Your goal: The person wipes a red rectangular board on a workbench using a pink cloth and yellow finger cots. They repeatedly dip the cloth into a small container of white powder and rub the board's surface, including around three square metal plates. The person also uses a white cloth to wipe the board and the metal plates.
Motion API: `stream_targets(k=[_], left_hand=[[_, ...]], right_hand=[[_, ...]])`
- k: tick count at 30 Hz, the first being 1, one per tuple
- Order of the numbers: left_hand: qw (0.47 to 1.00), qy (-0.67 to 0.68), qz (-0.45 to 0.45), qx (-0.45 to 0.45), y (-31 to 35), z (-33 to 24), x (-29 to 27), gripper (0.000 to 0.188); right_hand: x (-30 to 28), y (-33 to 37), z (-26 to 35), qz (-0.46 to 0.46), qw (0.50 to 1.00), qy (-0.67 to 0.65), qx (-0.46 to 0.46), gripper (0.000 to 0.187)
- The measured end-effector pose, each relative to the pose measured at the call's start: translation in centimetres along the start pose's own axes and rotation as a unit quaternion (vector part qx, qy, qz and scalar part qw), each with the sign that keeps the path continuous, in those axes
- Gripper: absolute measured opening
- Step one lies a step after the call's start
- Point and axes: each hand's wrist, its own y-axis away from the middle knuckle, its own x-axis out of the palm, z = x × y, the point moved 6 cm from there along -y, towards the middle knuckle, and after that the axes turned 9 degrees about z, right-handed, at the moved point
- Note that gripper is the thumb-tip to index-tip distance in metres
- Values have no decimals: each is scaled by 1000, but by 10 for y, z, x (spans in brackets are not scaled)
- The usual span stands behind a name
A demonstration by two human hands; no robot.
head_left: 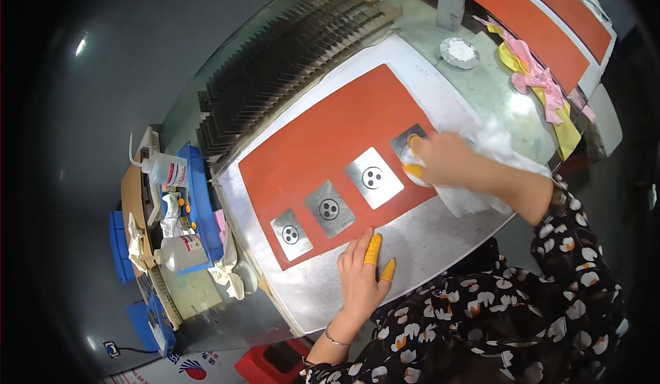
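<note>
On an orange-red mat [309, 143] lie three square silver metal plates in a slanting row: a small plate [291, 244], a middle plate [337, 227] and a bright plate [385, 195], each with a dark ring around three dots. My right hand [443, 160], yellow covers on some fingertips, grips a white cloth [488, 143] over another metal plate [401, 140] at the mat's right edge, hiding most of it. Close to the mat's near edge my left hand [361, 274] rests with fingers stretched out, two in yellow covers, holding nothing.
A long rack of upright dark plates [289, 61] lines the far left. A glass bottle [451, 4] and a dish of white material [459, 52] stand at the far right, near pink and yellow cloths [540, 81]. Squeeze bottles [165, 169] sit around a blue tray [201, 198] at left.
</note>
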Motion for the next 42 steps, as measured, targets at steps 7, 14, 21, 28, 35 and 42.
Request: stream_targets(k=[7, 14, 21, 28, 35, 42], left_hand=[[999, -6, -20, -32, 30, 40, -19, 53], [999, -12, -32, -32, 41, 49, -31, 50], [985, -15, -131, -115, 101, 93, -47, 51], [987, -30, -90, -128, 109, 105, -53, 48], [990, -20, -89, -109, 125, 118, -58, 48], [986, -13, -134, -101, 127, 116, -65, 34]], right_hand=[[-1, 17, 66, 20, 995, 1, -99, 31], [23, -40, 84, -16, 997, 34, -64, 32], [35, 1, 135, 91, 988, 20, -126, 30], [46, -78, 169, -7, 995, 7, -95, 24], [74, 4, 209, 168, 960, 36, -222, 33], [84, -101, 253, -22, 976, -18, -217, 19]])
